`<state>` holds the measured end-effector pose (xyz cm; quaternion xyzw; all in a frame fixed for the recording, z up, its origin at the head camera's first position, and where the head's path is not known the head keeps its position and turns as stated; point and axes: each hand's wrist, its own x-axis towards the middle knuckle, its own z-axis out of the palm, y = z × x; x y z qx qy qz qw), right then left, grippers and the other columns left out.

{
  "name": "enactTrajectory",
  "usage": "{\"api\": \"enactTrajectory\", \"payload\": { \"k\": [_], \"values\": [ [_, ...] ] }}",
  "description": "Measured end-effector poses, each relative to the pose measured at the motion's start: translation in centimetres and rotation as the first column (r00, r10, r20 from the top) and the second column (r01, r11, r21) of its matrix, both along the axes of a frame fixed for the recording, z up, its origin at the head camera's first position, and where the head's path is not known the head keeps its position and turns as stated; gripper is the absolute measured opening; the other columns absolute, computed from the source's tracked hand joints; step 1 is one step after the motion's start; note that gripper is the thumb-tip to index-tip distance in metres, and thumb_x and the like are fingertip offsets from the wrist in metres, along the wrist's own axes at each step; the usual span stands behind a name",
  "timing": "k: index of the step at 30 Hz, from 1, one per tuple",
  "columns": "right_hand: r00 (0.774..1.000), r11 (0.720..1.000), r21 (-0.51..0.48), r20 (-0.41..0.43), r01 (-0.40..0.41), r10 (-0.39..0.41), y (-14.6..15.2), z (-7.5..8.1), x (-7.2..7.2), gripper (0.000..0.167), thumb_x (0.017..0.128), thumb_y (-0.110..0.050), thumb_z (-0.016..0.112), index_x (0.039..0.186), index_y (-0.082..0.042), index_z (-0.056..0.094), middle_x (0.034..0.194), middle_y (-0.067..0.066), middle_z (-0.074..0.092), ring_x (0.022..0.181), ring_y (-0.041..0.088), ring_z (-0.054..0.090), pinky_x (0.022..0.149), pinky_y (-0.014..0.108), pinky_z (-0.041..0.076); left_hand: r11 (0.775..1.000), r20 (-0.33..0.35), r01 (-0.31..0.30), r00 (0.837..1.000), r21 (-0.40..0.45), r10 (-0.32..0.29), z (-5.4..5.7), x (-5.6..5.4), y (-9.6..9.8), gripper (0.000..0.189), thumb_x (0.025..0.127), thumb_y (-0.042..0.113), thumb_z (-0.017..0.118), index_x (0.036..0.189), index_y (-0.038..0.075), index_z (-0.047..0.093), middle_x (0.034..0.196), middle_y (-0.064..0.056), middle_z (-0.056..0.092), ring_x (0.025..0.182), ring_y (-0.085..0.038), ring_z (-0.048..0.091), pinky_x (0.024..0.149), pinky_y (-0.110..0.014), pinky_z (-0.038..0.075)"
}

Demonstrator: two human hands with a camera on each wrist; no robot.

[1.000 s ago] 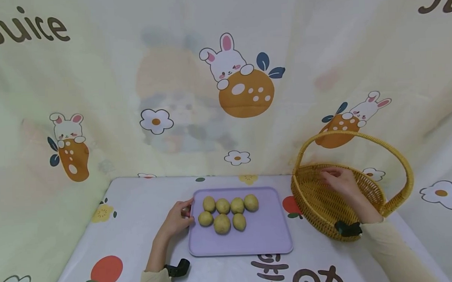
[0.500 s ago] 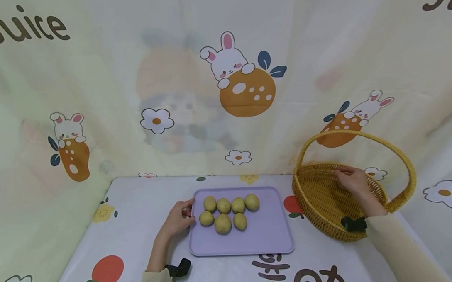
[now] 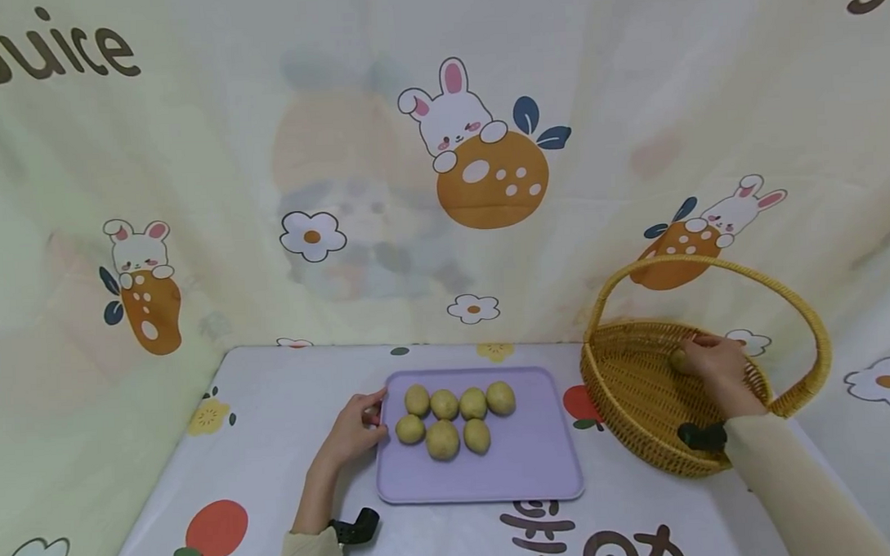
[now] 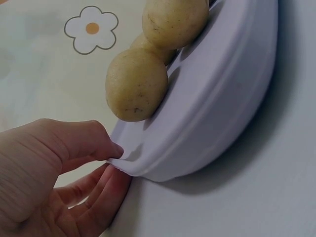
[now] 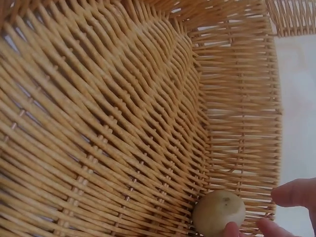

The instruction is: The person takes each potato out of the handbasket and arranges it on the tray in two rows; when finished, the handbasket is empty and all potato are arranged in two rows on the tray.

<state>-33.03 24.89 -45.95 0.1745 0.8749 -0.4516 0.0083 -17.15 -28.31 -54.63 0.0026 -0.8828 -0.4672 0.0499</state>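
Several potatoes [image 3: 442,440] sit in two rows on a lilac tray [image 3: 525,463]. My left hand [image 3: 358,428] pinches the tray's left rim; in the left wrist view the thumb [image 4: 106,145] lies on top of the rim, the other fingers below it. Inside the wicker basket [image 3: 627,423], my right hand [image 3: 716,367] is beside a single potato [image 5: 218,213] that rests against the woven wall. One fingertip [image 5: 231,229] overlaps that potato's lower edge, while the thumb [image 5: 296,192] stands apart from it. Most of the right hand is outside the right wrist view.
The basket's tall arched handle [image 3: 787,299] rises over the right forearm's side. A patterned cloth [image 3: 274,447] covers the table, and a printed curtain [image 3: 382,149] hangs right behind it. Each wrist wears a black device [image 3: 356,526].
My right hand has moved right inside the basket, and a potato now shows beside its fingers. The left hand keeps its hold on the tray. The head view has shifted slightly.
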Motion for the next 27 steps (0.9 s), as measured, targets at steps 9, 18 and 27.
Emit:
{"api": "enactTrajectory", "payload": {
  "k": [9, 18, 27],
  "values": [
    [0.998, 0.998, 0.035, -0.004, -0.059, 0.060, 0.9, -0.5, -0.1, 0.036, 0.091, -0.023, 0.055, 0.057, -0.011, 0.050, 0.050, -0.005, 0.040, 0.046, 0.016, 0.039, 0.046, 0.034, 0.036, 1.000, 0.011, 0.000, 1.000, 0.021, -0.001, 0.0, -0.1, 0.0, 0.066, 0.073, -0.006, 0.071, 0.137, -0.004, 0.054, 0.110, -0.015, 0.056, 0.083, -0.018, 0.060, 0.071, -0.025, 0.049],
    [1.000, 0.999, -0.040, -0.002, -0.029, 0.029, 1.0, -1.0, 0.0, 0.025, 0.087, -0.015, 0.060, 0.091, 0.009, 0.060, 0.075, 0.004, 0.054, 0.058, 0.011, 0.051, 0.051, 0.030, 0.050, 1.000, 0.011, 0.004, 1.000, 0.017, -0.004, 0.3, 0.1, 0.1, 0.066, 0.073, -0.005, 0.071, 0.137, -0.003, 0.054, 0.111, -0.015, 0.057, 0.085, -0.019, 0.060, 0.072, -0.026, 0.049],
    [0.997, 0.995, -0.058, -0.001, -0.075, 0.075, 1.4, -1.1, -0.1, 0.019, 0.088, -0.009, 0.055, 0.087, 0.009, 0.059, 0.065, 0.001, 0.053, 0.058, 0.016, 0.055, 0.054, 0.033, 0.051, 1.000, 0.001, -0.002, 1.000, 0.023, 0.002, -0.2, 0.0, -0.2, 0.066, 0.073, -0.006, 0.071, 0.137, -0.003, 0.055, 0.109, -0.013, 0.056, 0.083, -0.017, 0.061, 0.071, -0.024, 0.049]
  ]
}}
